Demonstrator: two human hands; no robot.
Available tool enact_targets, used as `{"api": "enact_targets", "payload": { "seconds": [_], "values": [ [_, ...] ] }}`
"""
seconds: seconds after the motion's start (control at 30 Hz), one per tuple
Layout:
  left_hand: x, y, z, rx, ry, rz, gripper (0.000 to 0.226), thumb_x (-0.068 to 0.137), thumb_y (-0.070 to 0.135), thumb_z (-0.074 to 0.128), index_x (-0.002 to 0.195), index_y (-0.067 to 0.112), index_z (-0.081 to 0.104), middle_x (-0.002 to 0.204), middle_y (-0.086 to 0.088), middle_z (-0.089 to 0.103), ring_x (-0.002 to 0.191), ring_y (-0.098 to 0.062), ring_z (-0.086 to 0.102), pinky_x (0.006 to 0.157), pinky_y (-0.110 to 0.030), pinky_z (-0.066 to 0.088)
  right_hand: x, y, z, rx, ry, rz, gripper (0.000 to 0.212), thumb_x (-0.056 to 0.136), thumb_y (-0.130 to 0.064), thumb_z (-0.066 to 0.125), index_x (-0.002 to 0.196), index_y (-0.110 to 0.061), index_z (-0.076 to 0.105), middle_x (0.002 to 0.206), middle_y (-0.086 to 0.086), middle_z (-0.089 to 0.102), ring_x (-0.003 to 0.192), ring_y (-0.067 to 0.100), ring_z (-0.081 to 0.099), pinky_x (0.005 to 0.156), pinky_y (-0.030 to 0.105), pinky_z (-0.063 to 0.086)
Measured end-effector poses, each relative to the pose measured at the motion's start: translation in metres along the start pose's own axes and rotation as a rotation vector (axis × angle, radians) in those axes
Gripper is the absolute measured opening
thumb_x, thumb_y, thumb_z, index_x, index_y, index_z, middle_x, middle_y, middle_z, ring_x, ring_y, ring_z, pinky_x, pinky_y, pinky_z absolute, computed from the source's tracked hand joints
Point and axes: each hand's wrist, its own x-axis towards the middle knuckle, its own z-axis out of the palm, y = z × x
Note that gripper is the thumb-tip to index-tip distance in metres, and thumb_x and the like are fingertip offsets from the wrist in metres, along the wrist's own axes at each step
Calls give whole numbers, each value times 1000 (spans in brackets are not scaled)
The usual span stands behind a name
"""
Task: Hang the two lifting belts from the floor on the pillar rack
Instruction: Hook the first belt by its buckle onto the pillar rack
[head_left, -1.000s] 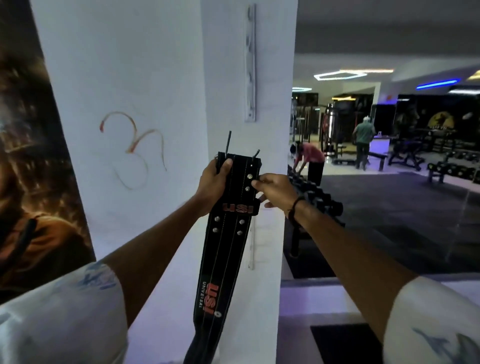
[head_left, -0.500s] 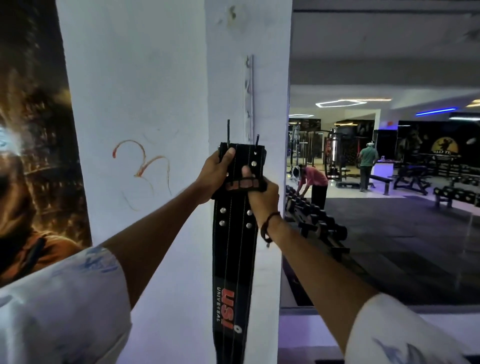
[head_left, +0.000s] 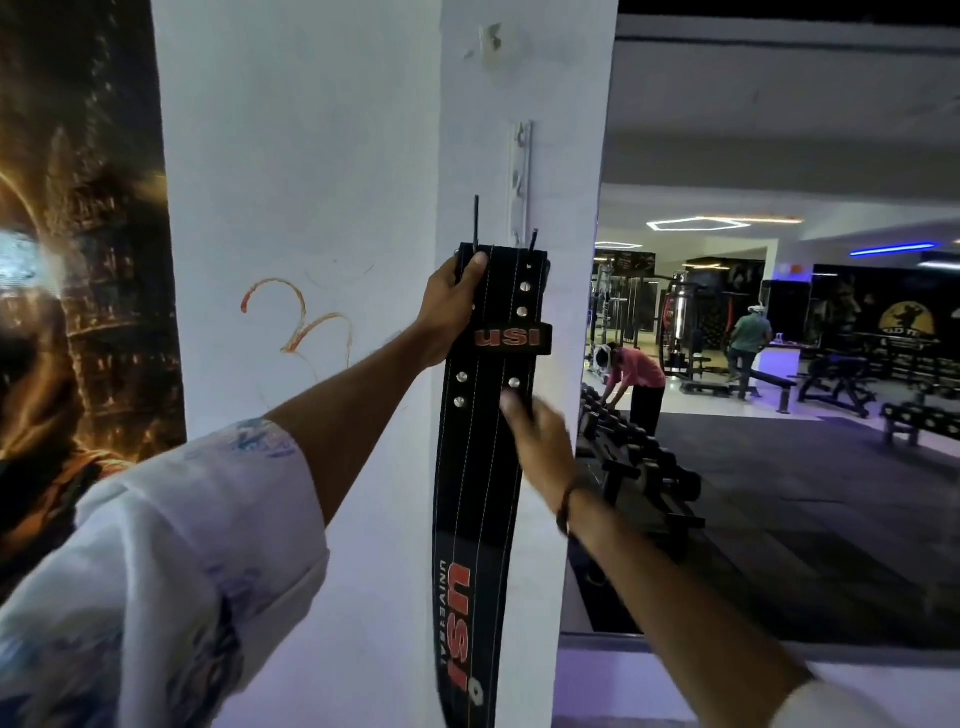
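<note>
Belts in view: one lifting belt (head_left: 483, 415); a second one was not seen.
Hands: two, the left hand (head_left: 452, 306) and the right hand (head_left: 537, 441).
Racks: one pillar rack (head_left: 521, 182), a narrow white strip with small hooks, fixed upright on the white pillar (head_left: 311, 182).
Look of the belt: black, long and wide, with pale stitching lines along its length, silver rivets near the top, a loop with orange "USI" letters, and a bigger orange "USI UNIVERSAL" print lower down. Two thin black prongs stood up from its top edge.
Place of the belt: it hung straight down against the corner of the pillar, its top end just under the lower end of the rack.
Left hand grip: closed on the top left edge of the belt, thumb over the front.
Right hand grip: blurred, fingers loosely spread, fingertips at the right edge of the belt below the loop; if it really held the belt I cannot tell.
Other people: two, far in the gym.
</note>
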Motion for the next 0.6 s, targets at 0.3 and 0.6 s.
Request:
{"api": "enact_targets", "payload": {
  "seconds": [0.3,0.6],
  "values": [
    [-1,-19,1,7,-99,-50,37,106,38,44,126,12,62,115,-6,72,100,-15,69,87,-26,56,67,-43,-21,27,201,-65,35,92,-45,62,70,-18,62,61,-9,55,58,9,50,54,22,38],
    [22,14,-1,24,-86,54,33,106,33,45,125,10,60,102,2,69,86,-4,68,70,-14,56,78,-58,-4,141,196,-70,35,92,-51,58,79,-18,64,70,-3,62,61,12,56,47,14,44]
  ]
}}
